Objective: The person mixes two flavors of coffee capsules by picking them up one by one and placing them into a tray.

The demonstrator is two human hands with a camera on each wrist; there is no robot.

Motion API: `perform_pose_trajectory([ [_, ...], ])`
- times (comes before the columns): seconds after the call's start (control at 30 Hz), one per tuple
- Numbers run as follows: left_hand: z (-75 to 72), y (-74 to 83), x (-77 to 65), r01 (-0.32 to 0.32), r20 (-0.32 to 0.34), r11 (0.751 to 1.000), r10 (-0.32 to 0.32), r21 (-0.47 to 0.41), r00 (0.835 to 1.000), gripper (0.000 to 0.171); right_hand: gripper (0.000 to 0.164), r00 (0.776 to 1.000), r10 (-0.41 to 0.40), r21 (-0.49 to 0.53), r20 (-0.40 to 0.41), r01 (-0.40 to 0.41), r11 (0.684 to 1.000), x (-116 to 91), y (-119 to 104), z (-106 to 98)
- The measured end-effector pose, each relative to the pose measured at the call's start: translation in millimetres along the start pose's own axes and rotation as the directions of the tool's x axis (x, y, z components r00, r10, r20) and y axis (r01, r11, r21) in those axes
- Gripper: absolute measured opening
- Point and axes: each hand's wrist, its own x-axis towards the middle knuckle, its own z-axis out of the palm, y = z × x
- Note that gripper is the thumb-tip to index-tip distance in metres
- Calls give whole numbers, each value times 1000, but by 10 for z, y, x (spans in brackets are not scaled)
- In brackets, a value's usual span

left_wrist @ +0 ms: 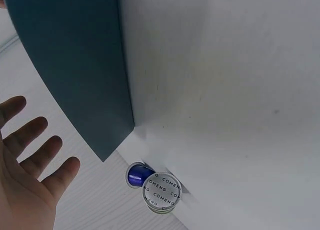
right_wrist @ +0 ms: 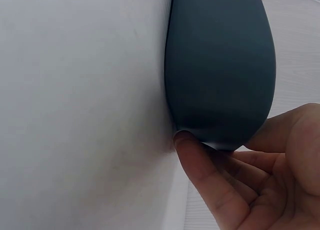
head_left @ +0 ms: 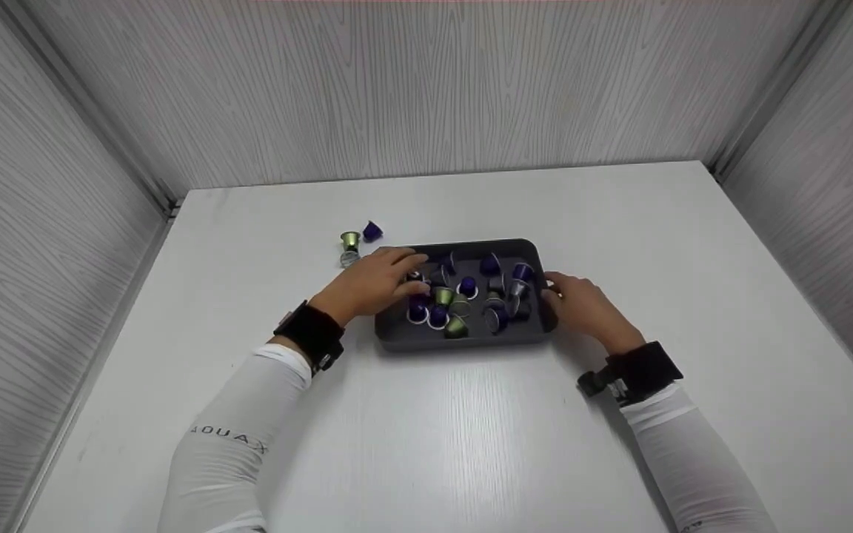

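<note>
A dark rectangular tray [head_left: 463, 345] holds several coffee capsules, purple, green and silver-grey, lying at mixed angles. My left hand [head_left: 378, 281] is over the tray's left end, thumb above the capsules; in the left wrist view its fingers [left_wrist: 37, 132] are spread and nothing shows in them. At the right end my right hand [head_left: 582, 303] grips the tray; the right wrist view shows its thumb and fingers [right_wrist: 210, 185] around the corner of the tray wall [right_wrist: 220, 65]. Whether the left thumb touches a capsule, I cannot tell.
Behind my left hand, outside the tray, lie a purple capsule [head_left: 372, 231], a green capsule [head_left: 350, 239] and a capsule with a silver lid [head_left: 350, 258]. The white table [head_left: 471, 429] is bounded by wood-grain panels [head_left: 426, 89] at the back and both sides.
</note>
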Motion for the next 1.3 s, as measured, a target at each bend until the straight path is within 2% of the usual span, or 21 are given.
perform_pose_trajectory([
  [0.27, -2, -156, -21, 93, 21, 996, -93, 17, 995, 74, 44, 1000, 6, 3, -3, -6, 1000, 9, 15, 12],
  [0.43, 11, -262, -13, 182, 19, 983, -182, 14, 983, 72, 44, 1000, 14, 9, 0, -14, 1000, 5, 15, 11],
  [0.5, 20, -296, -2, 227, 18, 974, -227, 6, 974, 73, 44, 1000, 13, 10, -1, -13, 1000, 1, 13, 8],
  [0.7, 33, -370, 19, 364, 33, 930, -363, -52, 931, 80, 44, 1000, 7, 10, -3, -7, 1000, 2, 8, 4],
  [0.83, 42, -434, 17, 423, 40, 899, -421, -113, 906, 83, 43, 1000, 10, 7, -2, -10, 1000, 10, 11, 9],
  [0.93, 55, -488, 11, 443, 38, 885, -443, -145, 896, 81, 43, 1000, 15, -2, 0, -15, 1000, 17, 7, 12],
  [1.17, 67, -586, -23, 439, 36, 885, -439, -155, 898, 71, 43, 1000, 22, -15, -3, -22, 1000, 15, -5, 6],
  [1.3, 75, -641, -46, 450, 47, 879, -448, -161, 893, 65, 44, 1000, 28, -9, 4, -28, 1000, 16, -7, 0],
])
